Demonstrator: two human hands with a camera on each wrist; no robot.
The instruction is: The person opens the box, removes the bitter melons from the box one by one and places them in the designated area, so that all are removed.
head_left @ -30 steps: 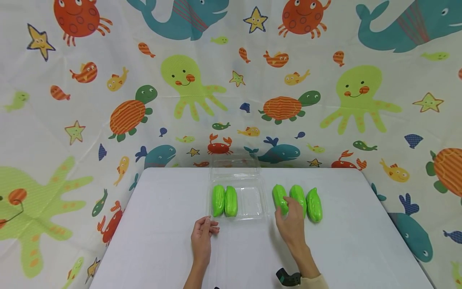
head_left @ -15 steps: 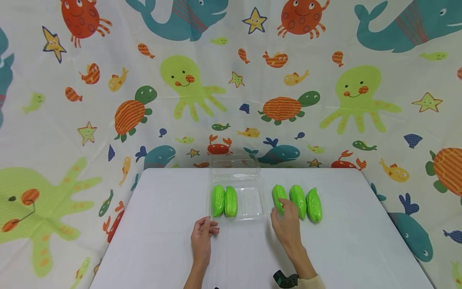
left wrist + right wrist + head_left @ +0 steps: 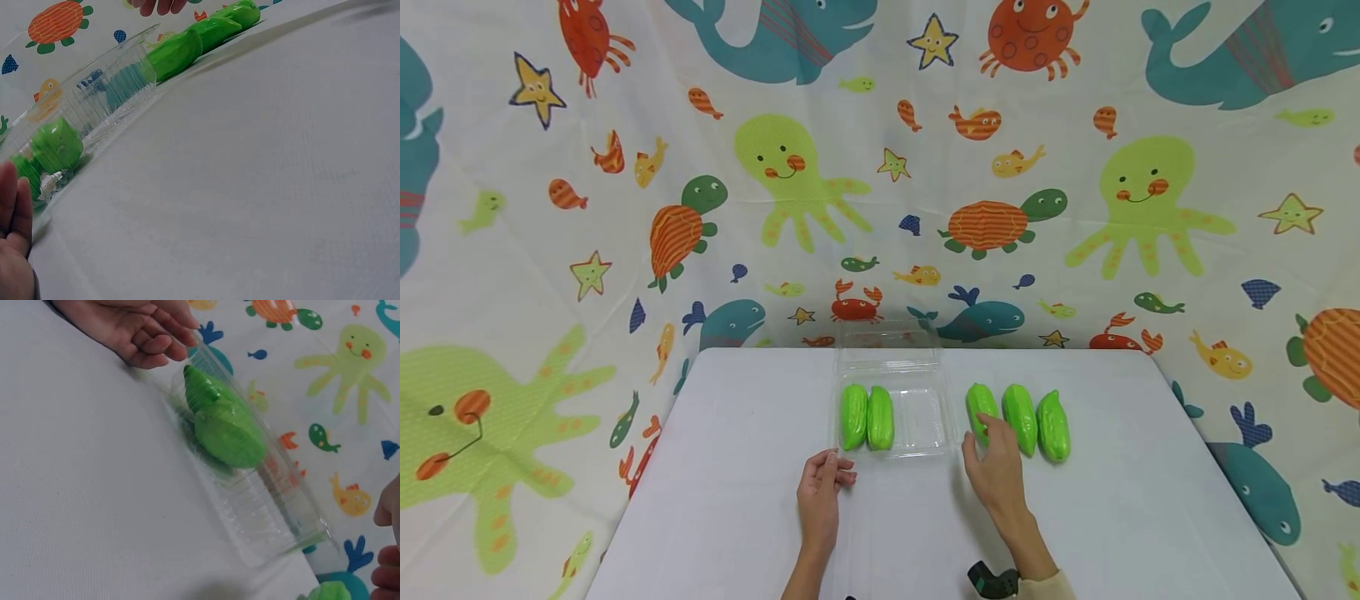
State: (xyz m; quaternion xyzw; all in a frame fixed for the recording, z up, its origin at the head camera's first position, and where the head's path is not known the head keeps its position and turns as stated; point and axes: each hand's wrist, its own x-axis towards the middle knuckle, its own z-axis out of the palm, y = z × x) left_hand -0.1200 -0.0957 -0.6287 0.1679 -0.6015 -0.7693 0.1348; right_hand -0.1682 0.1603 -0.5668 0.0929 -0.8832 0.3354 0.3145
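A clear plastic clamshell container (image 3: 917, 417) lies with its lid (image 3: 887, 346) raised at the back. Two glossy green, ridged, elongated artificial vegetables (image 3: 880, 418) lie side by side in its left part. My left hand (image 3: 822, 483) is at the container's front left corner, fingers loosely bent, fingertips right at the rim (image 3: 206, 347). To the right of the container, several similar pieces lie in a row: a left one (image 3: 979, 406), a middle one (image 3: 1019, 419) and a right one (image 3: 1054, 427). Over the left one hovers my right hand (image 3: 997, 471), thumb and fingers spread apart, nothing held.
A white table (image 3: 737, 433) bears everything. Behind it and to both sides hangs a cloth (image 3: 820, 275) printed with sea animals. A dark wrist device (image 3: 992, 579) sits on my right wrist by the sleeve (image 3: 1048, 586).
My right hand has shifted slightly left and toward me over the left green piece, then stayed there. The left hand, the container and the green pieces keep their places.
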